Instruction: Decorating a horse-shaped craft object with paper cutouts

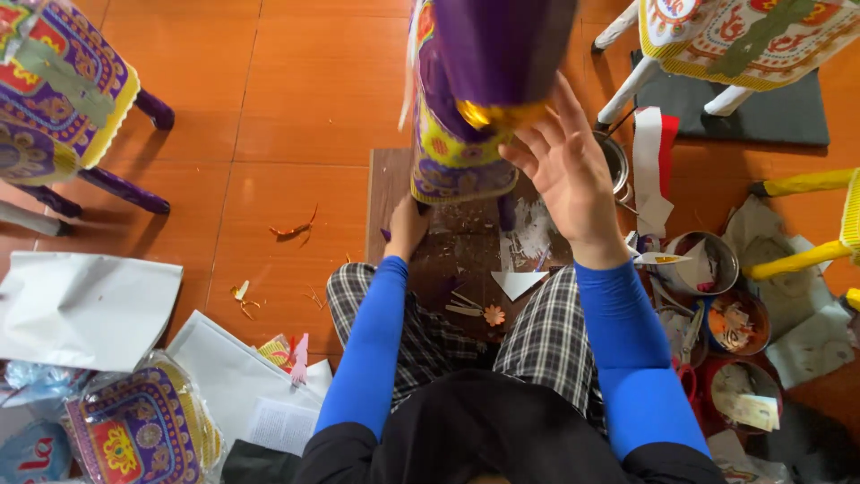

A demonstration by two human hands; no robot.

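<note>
A tall purple paper figure [475,81] with yellow patterned trim stands on a dark wooden board [390,193] in front of my knees. My left hand [408,224] grips its lower left part, near a purple leg. My right hand [564,166] is raised with fingers spread, its fingertips touching a shiny gold trim [497,114] on the purple body. Both arms wear blue sleeves.
Another purple paper figure [63,90] stands at left, white and yellow ones [743,40] at right. Metal bowls with paper scraps [717,264] sit by my right knee. White paper sheets [85,309] and patterned packs [143,430] lie at lower left on the orange tile floor.
</note>
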